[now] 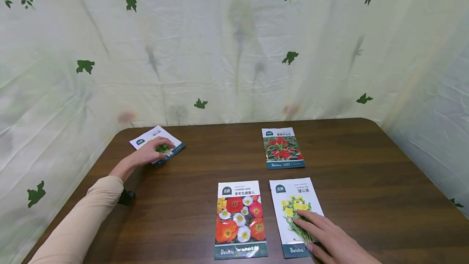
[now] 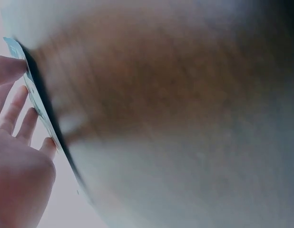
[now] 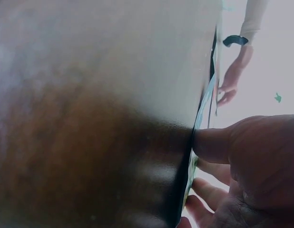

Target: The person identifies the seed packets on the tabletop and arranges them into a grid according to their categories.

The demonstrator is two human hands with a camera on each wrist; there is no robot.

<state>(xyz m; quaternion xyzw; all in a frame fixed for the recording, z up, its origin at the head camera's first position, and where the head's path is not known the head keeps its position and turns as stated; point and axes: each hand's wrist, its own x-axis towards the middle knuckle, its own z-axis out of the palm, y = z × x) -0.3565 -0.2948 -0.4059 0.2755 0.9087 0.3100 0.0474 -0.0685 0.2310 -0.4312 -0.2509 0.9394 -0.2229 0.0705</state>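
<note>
At the table's back left corner, my left hand (image 1: 153,150) rests over a tilted white seed packet (image 1: 144,137) with a green plant picture and a dark teal bottom band. In the left wrist view its thumb and fingertips (image 2: 28,116) press on the packet's face, spread apart. My right hand (image 1: 331,237) lies on a dandelion seed packet (image 1: 291,188) at the front right, fingers loosely extended over the yellow flowers and covering its lower right corner. From the right wrist view, the thumb (image 3: 211,145) touches the packet near its edge.
A poppy seed packet (image 1: 241,219) lies just left of the dandelion one. Behind them is a packet with red flowers (image 1: 282,149). All lie on a dark brown wooden table (image 1: 190,162), with a leaf-patterned white curtain (image 1: 220,52) along its back and sides.
</note>
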